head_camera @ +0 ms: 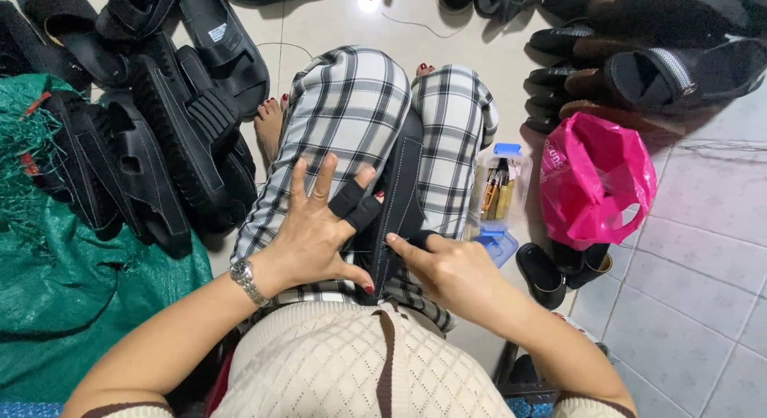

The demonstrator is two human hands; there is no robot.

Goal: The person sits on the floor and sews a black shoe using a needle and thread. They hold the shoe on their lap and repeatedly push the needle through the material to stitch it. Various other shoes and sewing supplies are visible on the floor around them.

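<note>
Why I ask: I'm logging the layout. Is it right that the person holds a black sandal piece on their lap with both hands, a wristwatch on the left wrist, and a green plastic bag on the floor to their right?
One detail is wrong: the plastic bag is pink, not green, as the head view shows. The rest holds: left hand and right hand hold the black sandal piece on the lap, with the wristwatch on the left wrist.

Pale tiled floor (703, 250), kinda glossy with a light glare (369, 0) up top; green mesh sacking (56, 290) spread along one side
</note>
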